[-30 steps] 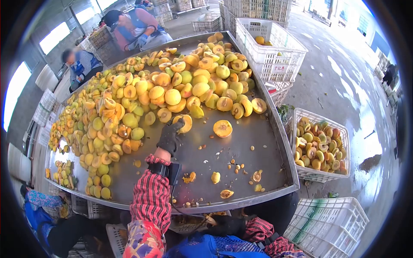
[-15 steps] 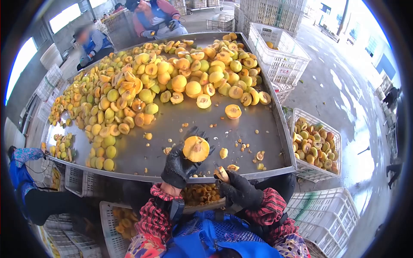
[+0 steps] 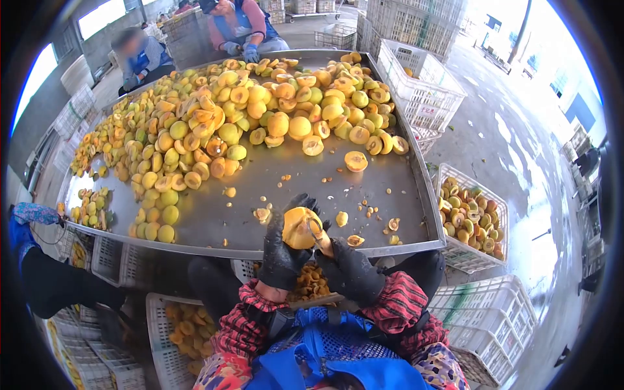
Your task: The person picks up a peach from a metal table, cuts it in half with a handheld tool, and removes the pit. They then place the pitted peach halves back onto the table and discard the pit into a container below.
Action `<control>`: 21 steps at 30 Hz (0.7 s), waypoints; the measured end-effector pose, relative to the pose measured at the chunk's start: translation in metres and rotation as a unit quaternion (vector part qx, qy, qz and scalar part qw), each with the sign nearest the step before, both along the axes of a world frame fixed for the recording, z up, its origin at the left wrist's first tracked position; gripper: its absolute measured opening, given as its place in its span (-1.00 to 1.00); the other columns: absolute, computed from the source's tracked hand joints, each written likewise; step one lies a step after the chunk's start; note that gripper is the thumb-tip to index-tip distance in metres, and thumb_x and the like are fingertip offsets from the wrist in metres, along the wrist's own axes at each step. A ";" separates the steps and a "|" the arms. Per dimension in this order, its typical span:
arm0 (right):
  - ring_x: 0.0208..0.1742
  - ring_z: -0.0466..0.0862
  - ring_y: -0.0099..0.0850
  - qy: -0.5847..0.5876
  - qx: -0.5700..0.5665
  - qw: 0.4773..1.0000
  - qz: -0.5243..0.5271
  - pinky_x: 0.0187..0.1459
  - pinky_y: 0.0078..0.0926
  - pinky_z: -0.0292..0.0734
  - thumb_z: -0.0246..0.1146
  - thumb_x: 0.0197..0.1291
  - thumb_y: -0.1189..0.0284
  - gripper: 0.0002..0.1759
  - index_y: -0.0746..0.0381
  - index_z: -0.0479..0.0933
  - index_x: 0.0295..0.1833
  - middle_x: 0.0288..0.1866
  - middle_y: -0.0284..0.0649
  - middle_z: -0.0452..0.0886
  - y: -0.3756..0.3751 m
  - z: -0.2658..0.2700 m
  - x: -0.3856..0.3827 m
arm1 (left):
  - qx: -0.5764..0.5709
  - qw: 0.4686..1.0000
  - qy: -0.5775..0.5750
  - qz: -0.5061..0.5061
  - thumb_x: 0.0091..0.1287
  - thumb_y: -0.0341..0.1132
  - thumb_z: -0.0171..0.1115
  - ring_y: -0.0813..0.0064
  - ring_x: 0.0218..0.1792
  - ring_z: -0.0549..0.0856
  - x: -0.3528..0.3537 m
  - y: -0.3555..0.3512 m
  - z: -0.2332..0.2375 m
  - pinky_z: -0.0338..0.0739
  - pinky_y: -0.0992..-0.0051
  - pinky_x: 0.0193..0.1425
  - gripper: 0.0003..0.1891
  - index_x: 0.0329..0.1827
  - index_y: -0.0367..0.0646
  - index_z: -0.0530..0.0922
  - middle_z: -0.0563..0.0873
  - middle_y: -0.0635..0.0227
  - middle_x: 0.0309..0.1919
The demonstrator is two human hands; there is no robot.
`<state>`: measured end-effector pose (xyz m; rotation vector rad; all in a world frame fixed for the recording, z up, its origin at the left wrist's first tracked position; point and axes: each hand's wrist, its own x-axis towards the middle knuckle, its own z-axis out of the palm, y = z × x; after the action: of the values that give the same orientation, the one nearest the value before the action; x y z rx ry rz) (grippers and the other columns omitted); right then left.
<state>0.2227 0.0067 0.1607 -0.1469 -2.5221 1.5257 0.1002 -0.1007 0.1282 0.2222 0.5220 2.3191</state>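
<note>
In my black-gloved left hand (image 3: 282, 255) is a halved yellow peach (image 3: 297, 230), its cut face turned up toward me. My right hand (image 3: 353, 272), also gloved in black, is closed round the pale handle of a pitting knife (image 3: 323, 243). The tool's thin curved metal end lies against the right part of the cut face. Both hands are at the near edge of a metal table (image 3: 260, 179). Beyond them is a large heap of whole and halved peaches (image 3: 214, 117). One peach half (image 3: 355, 161) lies apart, cut face up.
Pit pieces and scraps (image 3: 370, 213) dot the metal surface. A crate of peach halves (image 3: 473, 221) stands at the right, beside a raised table rim (image 3: 422, 182). Below the near edge are more crates (image 3: 159, 338). Other people (image 3: 242, 26) sit at the far side.
The knife in my right hand has moved up and left onto the peach half. My left hand has tilted the fruit. A person across the table has reached down to the heap.
</note>
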 end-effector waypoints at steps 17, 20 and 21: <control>-0.38 0.57 -0.03 0.018 0.122 0.992 0.012 -0.36 -0.14 0.44 0.11 0.24 0.45 -0.49 0.12 0.21 0.30 -0.26 0.01 0.49 -0.013 -0.017 -0.004 | -0.034 0.997 0.004 0.076 0.47 -0.03 -0.14 0.17 0.22 0.46 0.017 0.002 -0.001 0.32 0.21 0.35 -0.43 0.28 -0.40 0.30 0.45 0.02 0.21; -0.38 0.56 -0.02 0.009 0.144 0.989 0.020 -0.36 -0.14 0.43 0.10 0.24 0.44 -0.49 0.21 0.19 0.29 -0.28 0.02 0.49 -0.014 -0.011 -0.003 | -0.026 0.997 -0.002 0.078 0.47 -0.04 -0.14 0.17 0.20 0.48 0.018 0.002 0.002 0.34 0.23 0.34 -0.44 0.26 -0.41 0.32 0.47 0.03 0.19; -0.38 0.56 -0.02 -0.007 0.149 0.989 0.022 -0.36 -0.15 0.43 0.09 0.24 0.45 -0.50 0.24 0.19 0.28 -0.29 0.02 0.49 -0.014 -0.013 -0.002 | -0.016 0.997 -0.008 0.076 0.47 -0.05 -0.13 0.17 0.19 0.49 0.018 0.002 0.003 0.34 0.24 0.34 -0.45 0.25 -0.42 0.33 0.48 0.03 0.18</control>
<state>0.2207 -0.0071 0.1479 -0.0583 -2.7432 1.1448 0.1183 -0.0987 0.1308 0.1528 0.5869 2.4556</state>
